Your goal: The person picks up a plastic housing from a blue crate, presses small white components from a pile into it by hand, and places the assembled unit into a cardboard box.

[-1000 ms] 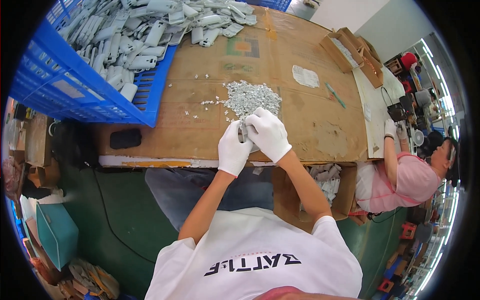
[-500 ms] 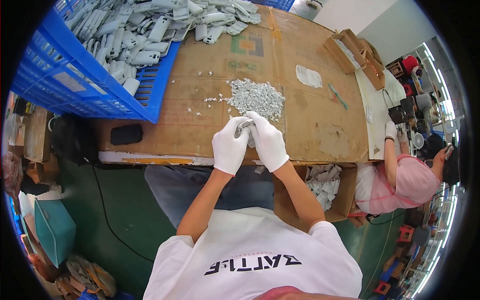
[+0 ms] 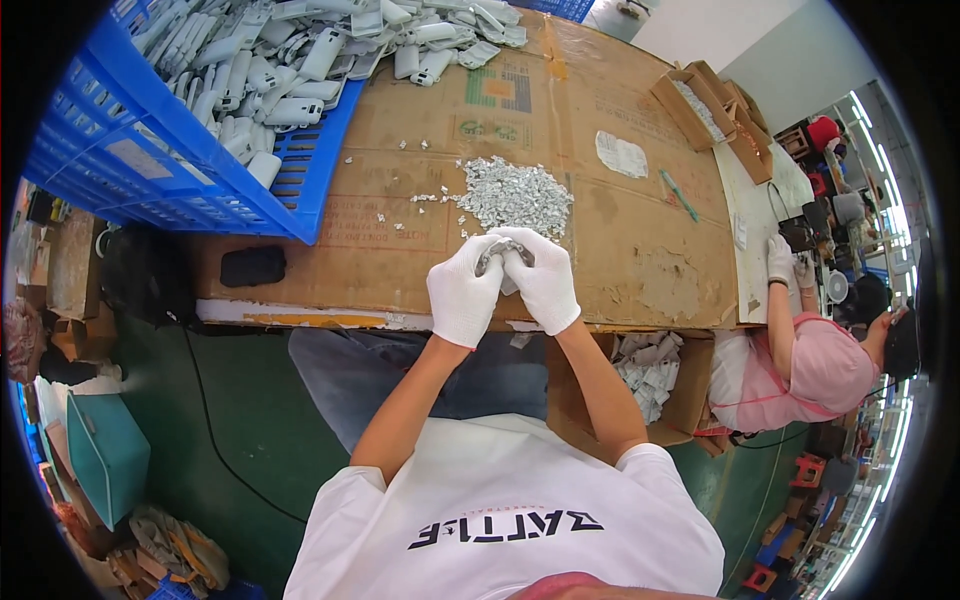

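My left hand [image 3: 465, 290] and my right hand [image 3: 543, 285], both in white knit gloves, are closed together around a small grey-white plastic casing [image 3: 489, 257]. Most of that casing is covered by my fingers and thumbs, so its shape is only partly seen. They hold it above the near edge of the cardboard-covered table [image 3: 620, 250]. Just beyond my fingertips lies a heap of tiny silvery metal pieces [image 3: 515, 192], with several strays scattered to its left.
A blue plastic crate [image 3: 315, 205], tipped toward me, spills white plastic casings [image 3: 320, 55] at the far left. A black pouch [image 3: 252, 266], a teal pen [image 3: 680, 195] and a paper [image 3: 621, 155] lie around. An open carton [image 3: 690, 400] stands below right; a person [image 3: 820, 365] sits at right.
My right fingers have curled further over the casing, and both hands have turned slightly while staying in nearly the same spot. The person's gloved hand at the right has shifted a little.
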`<state>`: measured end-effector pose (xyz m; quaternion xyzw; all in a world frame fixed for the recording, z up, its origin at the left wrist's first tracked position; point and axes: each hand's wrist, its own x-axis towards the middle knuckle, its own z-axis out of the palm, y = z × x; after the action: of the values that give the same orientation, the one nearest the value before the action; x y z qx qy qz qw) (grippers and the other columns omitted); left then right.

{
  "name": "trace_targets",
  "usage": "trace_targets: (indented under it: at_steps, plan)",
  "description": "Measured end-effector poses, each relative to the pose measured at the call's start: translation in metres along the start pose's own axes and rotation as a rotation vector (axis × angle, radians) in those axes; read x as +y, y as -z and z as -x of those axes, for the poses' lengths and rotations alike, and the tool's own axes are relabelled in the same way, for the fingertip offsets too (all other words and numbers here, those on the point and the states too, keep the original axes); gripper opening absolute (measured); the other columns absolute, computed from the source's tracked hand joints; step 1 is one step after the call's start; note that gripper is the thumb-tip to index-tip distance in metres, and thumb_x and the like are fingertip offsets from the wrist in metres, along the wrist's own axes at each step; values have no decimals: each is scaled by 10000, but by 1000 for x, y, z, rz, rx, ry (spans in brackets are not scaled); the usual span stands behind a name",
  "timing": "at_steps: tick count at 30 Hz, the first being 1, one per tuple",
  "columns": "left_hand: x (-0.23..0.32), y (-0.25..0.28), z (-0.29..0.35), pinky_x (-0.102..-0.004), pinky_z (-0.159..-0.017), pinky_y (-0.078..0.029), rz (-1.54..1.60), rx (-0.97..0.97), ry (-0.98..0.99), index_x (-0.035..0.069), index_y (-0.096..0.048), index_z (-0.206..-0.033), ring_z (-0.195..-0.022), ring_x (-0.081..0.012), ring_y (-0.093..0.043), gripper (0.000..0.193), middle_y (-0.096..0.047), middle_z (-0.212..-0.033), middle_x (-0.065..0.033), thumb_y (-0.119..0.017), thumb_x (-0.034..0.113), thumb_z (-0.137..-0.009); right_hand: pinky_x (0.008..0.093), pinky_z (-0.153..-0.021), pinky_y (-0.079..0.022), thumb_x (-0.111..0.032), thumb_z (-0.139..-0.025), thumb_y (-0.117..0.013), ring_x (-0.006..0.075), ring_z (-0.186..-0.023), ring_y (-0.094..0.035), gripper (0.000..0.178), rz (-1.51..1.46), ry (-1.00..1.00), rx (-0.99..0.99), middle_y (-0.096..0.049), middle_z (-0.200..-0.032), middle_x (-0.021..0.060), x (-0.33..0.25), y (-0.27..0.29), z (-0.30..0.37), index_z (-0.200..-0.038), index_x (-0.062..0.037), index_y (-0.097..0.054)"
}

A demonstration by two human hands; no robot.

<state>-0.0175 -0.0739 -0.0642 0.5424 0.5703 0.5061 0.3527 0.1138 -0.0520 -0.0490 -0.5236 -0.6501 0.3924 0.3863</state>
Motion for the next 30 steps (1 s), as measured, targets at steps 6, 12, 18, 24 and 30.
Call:
trace_targets:
  at_steps: [6,12,18,24,30]
  plan:
    - [-1,-11,3,-315,-739,-555,-32,68,-100,46,-647,-1176,-855,-238,-733,315,-717,-994,-156,-666,52,-862,252,-839,-505,13,-875,-554,87,-912,-628,310,-96,-17,61,-697,-990,50,-3,-3,-3,-1160,-4,-674]
    - [2,-11,-2,-334,-738,-567,-111,36,-71,58,-647,-1168,-881,-271,-734,332,-724,-973,-155,-684,60,-838,269,-872,-501,14,-843,-530,110,-950,-632,352,-208,-43,45,-694,-1033,66,-5,-4,-7,-1168,-14,-663]
    - [7,-11,-4,-387,-727,-559,-153,41,-105,79,-659,-1133,-874,-337,-706,307,-716,-956,-160,-679,63,-828,258,-875,-498,11,-855,-537,97,-965,-622,331,-213,-43,25,-695,-1052,53,-3,1,-9,-1161,-10,-663]
    - [22,-20,-11,-412,-687,-553,-138,10,-184,95,-672,-1117,-820,-352,-703,305,-706,-886,-178,-697,87,-814,250,-845,-495,-12,-877,-569,79,-941,-607,273,-276,-42,87,-688,-1025,42,1,16,-9,-1132,-10,-665]
    - [37,-38,-20,-402,-674,-552,-188,-82,-169,94,-671,-1127,-778,-336,-705,320,-698,-859,-182,-702,97,-809,264,-849,-503,13,-866,-562,96,-931,-617,241,-354,-21,136,-670,-1003,45,11,38,-11,-1092,11,-645]
